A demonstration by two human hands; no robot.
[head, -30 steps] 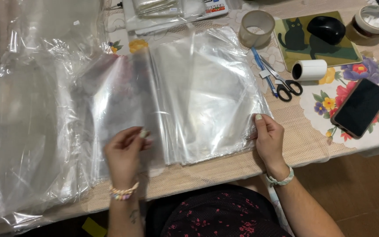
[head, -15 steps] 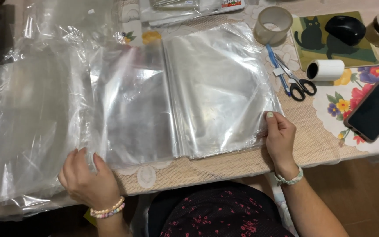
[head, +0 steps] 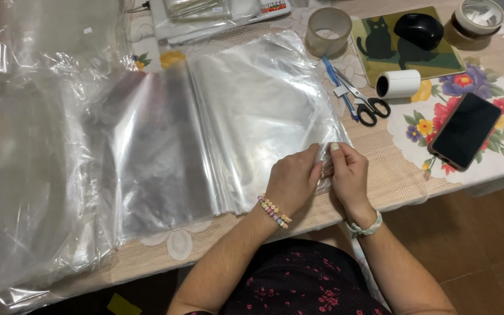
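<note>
A stack of clear plastic bags (head: 258,116) lies on the table in front of me, with more loose clear sheets (head: 36,169) spread to its left. My left hand (head: 293,178) and my right hand (head: 348,172) meet at the stack's near right corner. Fingers of both hands pinch the plastic edge there. A bead bracelet sits on my left wrist and a pale band on my right.
To the right lie blue-handled scissors (head: 360,99), a white roll (head: 399,83), a black phone (head: 465,130) on a flowered cloth, a mat with a black mouse (head: 418,29), and two tape rolls (head: 329,23). Packaged bags (head: 217,14) rest at the back. The table edge (head: 415,201) is near.
My left hand has crossed from the loose sheets at the left over to the stack's right corner, joining my right hand. The view has shifted slightly.
</note>
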